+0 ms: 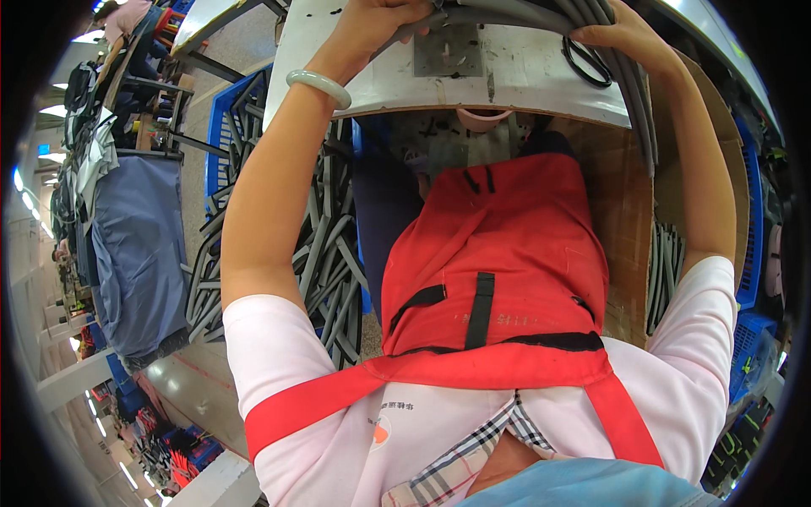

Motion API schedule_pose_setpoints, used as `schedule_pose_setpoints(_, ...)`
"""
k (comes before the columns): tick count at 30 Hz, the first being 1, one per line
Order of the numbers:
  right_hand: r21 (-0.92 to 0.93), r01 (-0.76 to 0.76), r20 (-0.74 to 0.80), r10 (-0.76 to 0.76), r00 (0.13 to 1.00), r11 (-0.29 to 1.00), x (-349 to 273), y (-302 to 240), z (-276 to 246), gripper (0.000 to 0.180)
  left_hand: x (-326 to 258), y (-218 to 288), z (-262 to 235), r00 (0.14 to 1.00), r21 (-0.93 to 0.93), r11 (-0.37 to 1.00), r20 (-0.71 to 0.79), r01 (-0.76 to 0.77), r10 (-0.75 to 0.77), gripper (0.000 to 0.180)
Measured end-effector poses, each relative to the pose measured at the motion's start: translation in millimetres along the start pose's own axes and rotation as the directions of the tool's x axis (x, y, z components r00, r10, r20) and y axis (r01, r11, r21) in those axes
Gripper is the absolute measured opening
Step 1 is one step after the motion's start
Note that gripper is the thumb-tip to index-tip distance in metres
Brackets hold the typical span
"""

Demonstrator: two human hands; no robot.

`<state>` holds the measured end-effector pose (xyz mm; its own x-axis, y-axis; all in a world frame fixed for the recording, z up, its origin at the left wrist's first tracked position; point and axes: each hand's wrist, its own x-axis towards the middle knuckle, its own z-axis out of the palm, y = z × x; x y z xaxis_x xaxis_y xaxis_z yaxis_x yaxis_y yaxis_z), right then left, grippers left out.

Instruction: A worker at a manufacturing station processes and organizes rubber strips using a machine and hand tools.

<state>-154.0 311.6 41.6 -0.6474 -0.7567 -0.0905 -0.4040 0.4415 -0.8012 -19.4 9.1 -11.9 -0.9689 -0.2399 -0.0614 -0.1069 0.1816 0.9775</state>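
Observation:
My left hand [376, 21] grips a bundle of grey rubber strips [507, 15] at the top of the view, on a white worktable [541, 80]. A pale green bangle [319, 84] circles that wrist. My right hand [621, 34] presses on the same bundle where the strips bend and run down the table's right side [642, 127]. A black ring [587, 63] lies on the table just under my right hand. I wear a red apron [498, 253] over a pink shirt.
A blue crate [221, 152] heaped with grey strips [329, 253] stands to my left. A brown cardboard panel [629, 220] and more strips [666, 262] are to my right, beside blue crates [748, 253]. A person [127, 17] sits far left.

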Motion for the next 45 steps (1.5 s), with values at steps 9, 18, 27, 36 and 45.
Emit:
schedule_pose_setpoints(9,-0.109,0.067,-0.073,-0.075,0.995,0.992,-23.0,8.7,-3.5,0.026,-10.3,1.8,7.2,0.995,-0.006,0.995,-0.036,-0.098,0.098,0.02)
schedule_pose_setpoints(18,0.449,0.034,-0.569,0.256,0.782,0.893,-157.0,96.0,-72.1,0.031,-43.0,-94.5,-79.6,0.976,0.12,0.99,-0.211,0.072,-0.046,0.026)
schedule_pose_setpoints(27,0.858,0.513,-0.434,0.553,0.711,0.013,-327.9,391.4,9.8,0.031,-48.2,-121.6,-22.2,0.899,0.279,0.958,-0.397,-0.071,0.183,0.03)
schedule_pose_setpoints(36,0.993,0.119,-0.076,0.684,0.726,-0.017,-275.5,348.7,111.3,0.038,-62.6,-119.4,-31.1,0.861,0.477,0.878,-0.426,-0.045,0.276,0.032)
schedule_pose_setpoints(45,0.897,-0.32,0.012,0.706,0.708,0.305,-322.3,324.4,90.3,0.051,-58.8,-125.7,-21.5,0.843,0.461,0.884,-0.441,-0.083,0.309,0.031)
